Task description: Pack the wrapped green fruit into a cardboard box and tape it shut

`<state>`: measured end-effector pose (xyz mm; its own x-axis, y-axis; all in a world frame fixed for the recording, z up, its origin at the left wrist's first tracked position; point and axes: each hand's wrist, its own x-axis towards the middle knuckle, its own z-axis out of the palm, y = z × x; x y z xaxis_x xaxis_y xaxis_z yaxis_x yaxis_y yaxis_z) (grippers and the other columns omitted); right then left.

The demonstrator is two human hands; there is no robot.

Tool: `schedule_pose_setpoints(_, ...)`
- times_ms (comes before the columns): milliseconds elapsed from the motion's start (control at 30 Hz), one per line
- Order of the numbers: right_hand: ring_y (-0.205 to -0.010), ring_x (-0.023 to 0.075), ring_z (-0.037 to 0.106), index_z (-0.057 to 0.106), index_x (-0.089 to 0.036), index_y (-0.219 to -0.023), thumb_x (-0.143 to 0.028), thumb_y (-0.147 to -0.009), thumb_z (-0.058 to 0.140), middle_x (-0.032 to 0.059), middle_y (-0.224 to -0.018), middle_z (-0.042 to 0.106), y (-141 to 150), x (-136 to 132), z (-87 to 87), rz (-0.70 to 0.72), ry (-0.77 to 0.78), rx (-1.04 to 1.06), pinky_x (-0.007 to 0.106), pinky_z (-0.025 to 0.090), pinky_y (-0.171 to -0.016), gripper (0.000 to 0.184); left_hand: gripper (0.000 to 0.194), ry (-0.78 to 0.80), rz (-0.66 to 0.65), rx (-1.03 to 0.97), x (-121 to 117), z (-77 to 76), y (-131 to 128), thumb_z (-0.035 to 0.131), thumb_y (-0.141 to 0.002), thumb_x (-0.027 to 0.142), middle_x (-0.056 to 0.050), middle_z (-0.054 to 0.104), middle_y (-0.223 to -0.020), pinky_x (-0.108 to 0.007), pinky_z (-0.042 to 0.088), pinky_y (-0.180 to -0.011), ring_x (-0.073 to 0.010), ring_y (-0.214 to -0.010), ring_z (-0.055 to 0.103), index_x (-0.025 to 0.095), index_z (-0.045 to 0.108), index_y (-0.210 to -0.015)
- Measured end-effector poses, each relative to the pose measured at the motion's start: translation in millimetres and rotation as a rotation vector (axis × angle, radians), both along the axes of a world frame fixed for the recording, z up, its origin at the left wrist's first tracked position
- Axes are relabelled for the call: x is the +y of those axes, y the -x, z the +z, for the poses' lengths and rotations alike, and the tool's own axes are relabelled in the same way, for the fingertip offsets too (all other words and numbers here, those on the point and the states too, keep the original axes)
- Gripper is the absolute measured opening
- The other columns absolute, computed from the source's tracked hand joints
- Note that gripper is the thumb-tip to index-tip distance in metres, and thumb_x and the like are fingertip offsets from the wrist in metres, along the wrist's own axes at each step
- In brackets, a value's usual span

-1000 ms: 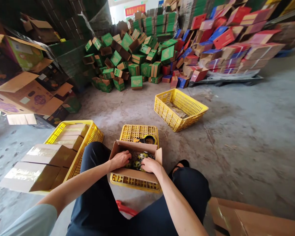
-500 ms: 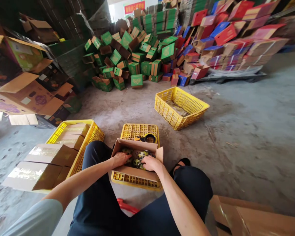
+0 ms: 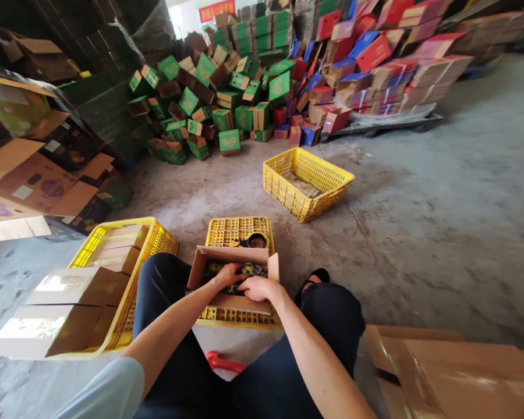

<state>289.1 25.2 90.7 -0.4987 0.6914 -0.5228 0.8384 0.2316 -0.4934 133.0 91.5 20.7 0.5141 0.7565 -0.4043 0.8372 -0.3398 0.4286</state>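
An uncapped cardboard box [image 3: 236, 254] rests on a yellow plastic crate [image 3: 227, 227] between my knees. Inside it lie plastic-wrapped packets [image 3: 254, 269] with dark and yellow-green contents, their kind too small to tell. My left hand [image 3: 227, 276] reaches into the middle of the box, fingers bent down and closed over a packet. Beside it, my right hand [image 3: 258, 288] is over the front wall, its fingers curled onto the packets and their tips partly hidden. A black and yellow tape dispenser [image 3: 255, 239] lies on the crate just behind the box.
At left, a yellow crate [image 3: 156, 233] holds several taped cardboard boxes [image 3: 70, 285]. Another yellow crate [image 3: 308, 203] stands ahead. Flat cardboard [image 3: 471, 372] lies at lower right. Heaped green cartons [image 3: 229, 142] and red cartons [image 3: 373, 53] fill the back. Something red [image 3: 225, 364] shows below me.
My left hand has moved right, from the box's left side to its middle, close to my right hand. The right hand has shifted slightly toward the front wall. The camera view has turned right.
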Motion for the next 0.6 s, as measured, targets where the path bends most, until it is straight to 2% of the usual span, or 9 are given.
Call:
schedule_pose_setpoints(100, -0.124, 0.0230, 0.071, 0.082, -0.030, -0.118, -0.014, -0.095, 0.058, 0.0030, -0.131, 0.078, -5, 3, 5.7, -0.032, -0.001, 0.013, 0.029, 0.053, -0.103, 0.037, 0.037, -0.026, -0.006, 0.006, 8, 3.5, 15, 0.069, -0.091, 0.018, -0.011, 0.080, -0.117, -0.033, 0.058, -0.098, -0.0263, -0.108, 0.075, 0.014, 0.075, -0.127)
schedule_pose_setpoints(200, -0.115, 0.0249, 0.074, 0.079, -0.021, -0.114, -0.024, -0.101, 0.063, 0.0083, -0.120, 0.079, -11, 4, 10.0, -0.086, -0.018, -0.040, 0.038, 0.056, -0.102, 0.022, 0.033, -0.076, -0.019, 0.011, 12, 12.1, 24, 0.066, -0.091, 0.012, -0.009, 0.080, -0.113, -0.034, 0.057, -0.101, -0.0248, -0.107, 0.074, 0.016, 0.077, -0.122)
schedule_pose_setpoints(300, -0.111, 0.0239, 0.071, 0.071, -0.019, -0.122, -0.039, -0.102, 0.068, 0.0086, -0.126, 0.073, -16, 3, 10.0, -0.132, -0.030, -0.105, 0.045, 0.059, -0.098, 0.028, 0.030, -0.156, -0.039, 0.023, 8, 23.4, 32, 0.061, -0.095, 0.011, -0.011, 0.076, -0.119, -0.036, 0.052, -0.107, -0.0259, -0.114, 0.070, 0.018, 0.078, -0.119)
schedule_pose_setpoints(500, -0.109, 0.0234, 0.071, 0.068, -0.018, -0.124, -0.038, -0.101, 0.070, 0.0092, -0.127, 0.070, -24, 3, 6.8, -0.175, -0.030, -0.172, 0.044, 0.061, -0.094, 0.031, 0.039, -0.290, -0.056, 0.051, -7, 44.5, 51, 0.041, -0.103, 0.011, -0.019, 0.063, -0.133, -0.051, 0.046, -0.114, -0.0356, -0.133, 0.054, 0.016, 0.074, -0.122)
schedule_pose_setpoints(600, -0.108, 0.0233, 0.071, 0.068, -0.018, -0.124, -0.038, -0.101, 0.070, 0.0092, -0.126, 0.070, -26, 7, 6.4, -0.174, -0.032, -0.182, 0.043, 0.061, -0.094, 0.031, 0.036, -0.216, -0.160, 0.013, -16, 43.0, 49, 0.049, -0.101, 0.013, -0.015, 0.065, -0.131, -0.042, 0.051, -0.109, -0.0307, -0.124, 0.062, 0.018, 0.072, -0.128)
